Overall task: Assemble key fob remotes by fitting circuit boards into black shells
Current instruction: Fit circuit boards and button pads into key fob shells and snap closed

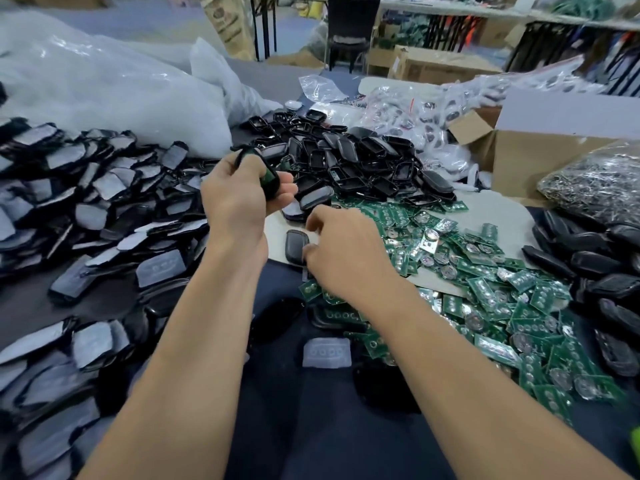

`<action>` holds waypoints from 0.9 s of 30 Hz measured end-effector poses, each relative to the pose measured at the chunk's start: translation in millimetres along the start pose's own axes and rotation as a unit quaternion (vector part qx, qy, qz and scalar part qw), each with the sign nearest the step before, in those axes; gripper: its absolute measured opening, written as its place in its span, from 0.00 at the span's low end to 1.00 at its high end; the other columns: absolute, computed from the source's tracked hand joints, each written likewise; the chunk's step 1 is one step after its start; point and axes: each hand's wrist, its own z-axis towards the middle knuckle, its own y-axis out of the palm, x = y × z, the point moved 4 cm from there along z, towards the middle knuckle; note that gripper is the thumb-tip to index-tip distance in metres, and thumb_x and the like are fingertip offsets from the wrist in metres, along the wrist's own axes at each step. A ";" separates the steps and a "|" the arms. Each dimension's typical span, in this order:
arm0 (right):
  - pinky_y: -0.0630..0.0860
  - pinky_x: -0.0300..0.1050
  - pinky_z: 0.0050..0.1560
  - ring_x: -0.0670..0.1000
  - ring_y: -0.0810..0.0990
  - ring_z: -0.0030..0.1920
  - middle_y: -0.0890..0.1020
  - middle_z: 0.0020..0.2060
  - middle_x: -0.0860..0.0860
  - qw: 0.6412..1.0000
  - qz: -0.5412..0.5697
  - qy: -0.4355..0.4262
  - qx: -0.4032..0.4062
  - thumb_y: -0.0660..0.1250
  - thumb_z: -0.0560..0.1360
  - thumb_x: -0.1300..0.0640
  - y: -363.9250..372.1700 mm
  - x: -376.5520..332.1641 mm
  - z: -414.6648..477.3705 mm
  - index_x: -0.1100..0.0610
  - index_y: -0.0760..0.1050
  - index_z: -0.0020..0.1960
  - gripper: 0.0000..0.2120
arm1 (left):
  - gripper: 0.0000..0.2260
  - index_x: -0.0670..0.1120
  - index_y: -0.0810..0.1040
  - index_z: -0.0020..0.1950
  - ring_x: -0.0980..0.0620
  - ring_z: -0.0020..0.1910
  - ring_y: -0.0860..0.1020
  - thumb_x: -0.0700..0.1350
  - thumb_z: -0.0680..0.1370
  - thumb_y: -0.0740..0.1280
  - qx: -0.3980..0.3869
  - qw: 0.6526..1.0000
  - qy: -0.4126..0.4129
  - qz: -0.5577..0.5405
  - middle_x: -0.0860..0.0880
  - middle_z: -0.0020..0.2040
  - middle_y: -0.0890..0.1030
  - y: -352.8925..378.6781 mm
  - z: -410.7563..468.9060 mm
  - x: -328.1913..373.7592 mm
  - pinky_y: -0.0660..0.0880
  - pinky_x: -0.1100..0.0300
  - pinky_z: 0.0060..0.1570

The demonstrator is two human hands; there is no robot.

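Note:
My left hand point(239, 195) grips a black shell point(268, 174) with a green board showing inside it, raised above the table centre. My right hand point(341, 252) hovers low just right of a single black shell point(296, 244) lying on the table, fingers curled; I cannot see anything held in them. A heap of green circuit boards point(485, 299) spreads to the right of that hand. Empty black shells point(356, 157) are piled behind the hands.
Shells fitted with pale rubber pads point(86, 209) fill the left side. More black shells point(595, 271) lie at the far right, below a bag of metal rings point(595, 181). A loose pale pad point(327, 352) lies near me. White bags point(104, 88) and cardboard boxes point(526, 154) stand behind.

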 end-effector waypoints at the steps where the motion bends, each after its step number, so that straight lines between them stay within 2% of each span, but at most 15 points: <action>1: 0.75 0.52 0.56 0.58 0.79 0.54 0.84 0.48 0.52 1.000 0.013 0.003 0.005 0.71 0.75 0.55 0.0 0.7 -1.8 0.53 0.80 0.55 0.09 | 0.07 0.42 0.74 0.44 0.49 0.24 0.78 0.34 0.78 0.59 0.005 1.000 0.002 -0.001 0.44 0.29 0.82 -0.3 -0.2 0.9 0.75 0.62 0.25; 5: 0.76 0.52 0.51 0.59 0.78 0.53 0.84 0.46 0.55 0.996 0.084 0.004 -0.002 0.68 0.76 0.60 10.6 -7.1 1.1 0.55 0.82 0.53 0.07 | 0.03 0.40 0.74 0.47 0.50 0.19 0.70 0.37 0.77 0.61 0.031 0.999 0.008 0.006 0.44 0.26 0.79 -2.9 -1.4 3.5 0.65 0.62 0.22; 8: 0.70 0.49 0.48 0.59 0.75 0.57 0.82 0.51 0.57 0.997 0.072 0.024 0.010 0.67 0.77 0.62 13.5 -4.5 26.3 0.57 0.80 0.57 0.10 | 0.03 0.40 0.76 0.46 0.52 0.18 0.66 0.38 0.77 0.63 0.051 0.999 0.011 0.009 0.44 0.24 0.76 -5.3 -2.1 5.0 0.61 0.64 0.21; 10: 0.68 0.49 0.48 0.60 0.74 0.59 0.82 0.53 0.57 0.999 0.033 0.011 -0.001 0.68 0.76 0.62 16.1 -5.0 47.4 0.58 0.78 0.60 0.13 | 0.03 0.40 0.76 0.47 0.52 0.17 0.66 0.38 0.77 0.64 0.054 0.998 0.015 0.012 0.43 0.25 0.75 -5.5 -2.0 6.3 0.60 0.65 0.20; 14: 0.69 0.52 0.53 0.61 0.76 0.60 0.81 0.57 0.57 0.994 -0.092 -0.036 -0.038 0.66 0.78 0.57 32.4 -17.2 73.5 0.58 0.75 0.61 0.12 | 0.02 0.40 0.76 0.47 0.53 0.18 0.68 0.38 0.78 0.64 0.056 0.998 0.012 0.011 0.40 0.32 0.73 -5.7 -0.5 6.0 0.61 0.66 0.20; 16: 0.69 0.53 0.57 0.61 0.77 0.61 0.82 0.58 0.57 0.990 -0.128 -0.039 -0.049 0.64 0.77 0.59 36.5 -21.3 80.1 0.57 0.75 0.60 0.12 | 0.03 0.41 0.74 0.44 0.52 0.18 0.68 0.37 0.77 0.64 0.056 0.998 0.007 0.008 0.41 0.30 0.73 -6.0 0.0 4.9 0.60 0.66 0.20; 19: 0.68 0.55 0.60 0.60 0.80 0.57 0.83 0.54 0.56 0.988 -0.142 -0.050 -0.047 0.63 0.75 0.63 34.6 -25.1 82.9 0.54 0.72 0.50 0.07 | 0.05 0.42 0.73 0.42 0.53 0.17 0.67 0.37 0.78 0.64 0.052 0.999 -0.001 0.004 0.41 0.31 0.73 -6.1 0.8 4.0 0.60 0.66 0.19; 22: 0.65 0.54 0.54 0.61 0.82 0.54 0.84 0.49 0.55 0.987 -0.147 -0.053 -0.024 0.66 0.74 0.64 31.6 -18.1 77.4 0.52 0.65 0.40 0.12 | 0.04 0.41 0.75 0.43 0.53 0.17 0.65 0.37 0.78 0.64 0.048 0.999 -0.012 0.007 0.40 0.29 0.74 -4.7 0.1 2.1 0.61 0.66 0.19; 25: 0.60 0.52 0.51 0.60 0.78 0.56 0.83 0.49 0.54 0.991 -0.122 -0.050 -0.023 0.71 0.71 0.62 29.4 -3.8 68.8 0.51 0.69 0.43 0.11 | 0.06 0.42 0.74 0.41 0.53 0.17 0.64 0.38 0.78 0.63 0.044 0.999 -0.015 0.010 0.43 0.23 0.75 -3.3 -0.6 1.0 0.60 0.65 0.19; 27: 0.63 0.53 0.52 0.61 0.76 0.58 0.83 0.51 0.55 0.992 -0.108 -0.060 -0.016 0.70 0.73 0.58 28.0 0.8 68.4 0.52 0.74 0.47 0.06 | 0.05 0.43 0.75 0.42 0.53 0.17 0.64 0.38 0.79 0.63 0.043 0.999 -0.016 0.010 0.44 0.23 0.76 -2.4 -1.2 0.9 0.60 0.65 0.19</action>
